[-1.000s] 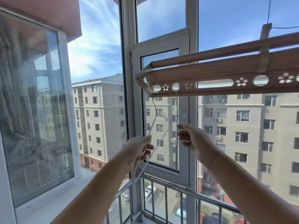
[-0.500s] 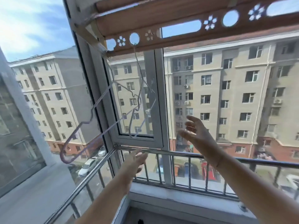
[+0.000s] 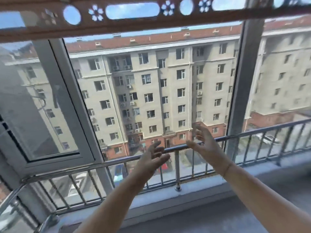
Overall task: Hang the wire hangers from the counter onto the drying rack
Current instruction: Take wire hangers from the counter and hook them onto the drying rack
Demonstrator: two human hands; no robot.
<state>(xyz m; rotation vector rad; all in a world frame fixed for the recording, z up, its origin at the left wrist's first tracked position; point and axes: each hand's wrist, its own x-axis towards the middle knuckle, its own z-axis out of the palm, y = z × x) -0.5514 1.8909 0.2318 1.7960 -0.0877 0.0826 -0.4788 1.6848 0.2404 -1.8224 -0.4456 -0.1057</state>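
Grip: none. Left hand [image 3: 152, 158] was spread, fingers loosely extended and parted, palm turned toward the right, holding nothing. Right hand [image 3: 204, 145] was likewise spread, fingers [image 3: 199, 132] curled a little and apart, palm facing the left hand, holding nothing. The two hands stood near each other with a gap between them, the right one slightly higher; both forearms were raised from the lower edge of the view. A thin band [image 3: 226, 169] circled the right wrist.

Below the hands: grey window ledge [image 3: 193, 190] running across the view.

Just beyond the hands: metal railing [image 3: 252, 136], top bar horizontal with upright bars beneath, passing behind both hands at about fingertip level and curving round toward the viewer at the far left.

Left of the hands: window sash [image 3: 70, 101] in a grey frame, swung open and tilted. Right of the hands: upright grey window post [image 3: 242, 84].

Above the hands, well apart from them: drying rack [image 3: 134, 22], a brown wood-toned rail spanning the top of the view, pierced with round, oblong and flower-shaped openings. No wire hanger could be made out on it or anywhere else; the rack's left part was blurred.

Farthest: beige apartment block [image 3: 151, 91] with a red roof, seen through the glass.
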